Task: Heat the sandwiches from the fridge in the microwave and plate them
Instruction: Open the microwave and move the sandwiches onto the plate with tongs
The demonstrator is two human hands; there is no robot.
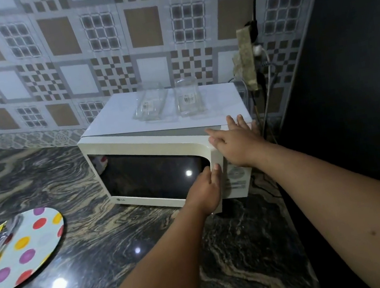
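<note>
Dim indoor light. We note small bright glints on the microwave door (153,172) and glossy countertop (83,260), soft blur throughout, wide-angle bowing at the edges, deep shadow at right.

— Any writing in front of you?
— "LG" on my microwave door's (153,172) lower left corner. Barcode stickers on two clear containers (188,100) up top, digits too blurred to read.

Two clear containers (167,103), patterned tiles (55,38)
</note>
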